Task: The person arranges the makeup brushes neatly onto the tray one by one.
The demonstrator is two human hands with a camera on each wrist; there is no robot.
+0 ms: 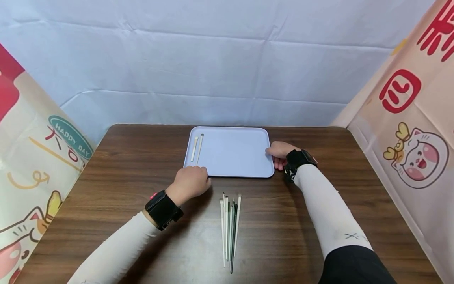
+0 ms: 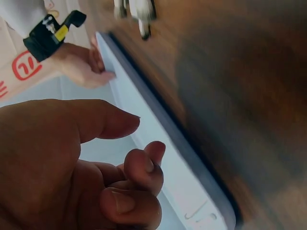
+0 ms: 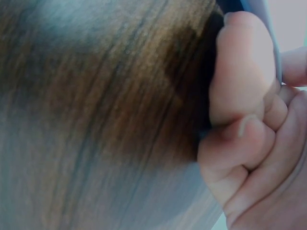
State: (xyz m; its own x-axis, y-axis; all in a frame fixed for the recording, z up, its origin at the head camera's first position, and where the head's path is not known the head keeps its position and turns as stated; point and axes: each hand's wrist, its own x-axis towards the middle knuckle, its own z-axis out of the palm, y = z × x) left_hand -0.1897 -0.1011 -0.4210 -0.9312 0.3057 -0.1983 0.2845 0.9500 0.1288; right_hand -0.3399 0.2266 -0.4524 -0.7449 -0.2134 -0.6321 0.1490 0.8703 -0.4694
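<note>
The head view is showing a pale lilac rectangular plastic tray (image 1: 232,152) lying flat on a dark brown wooden table (image 1: 117,165), towards the table's far edge. The left hand (image 1: 189,183) is resting at the tray's near left corner, fingers curled and touching the rim; the right hand (image 1: 280,154) is gripping the tray's right edge, thumb lying on top of the rim. Two slim cream-coloured sticks (image 1: 197,148) are lying side by side inside the tray, along its left wall. A bundle of thin white and dark green sticks (image 1: 229,228) is lying on the table just in front of the tray, between the two forearms.

The left wrist view is adding what the head view is hiding: the left hand (image 2: 72,167) has its fingers loosely curled over the tray's rim (image 2: 158,129) with nothing pinched between them, thumb extended above. Across the tray the right hand (image 2: 84,64) is visible on the far edge.

The right wrist view, blurred, is showing the right hand (image 3: 249,129) with its fingers tucked beneath the tray's edge (image 3: 254,9), clamping it against the thumb.
</note>
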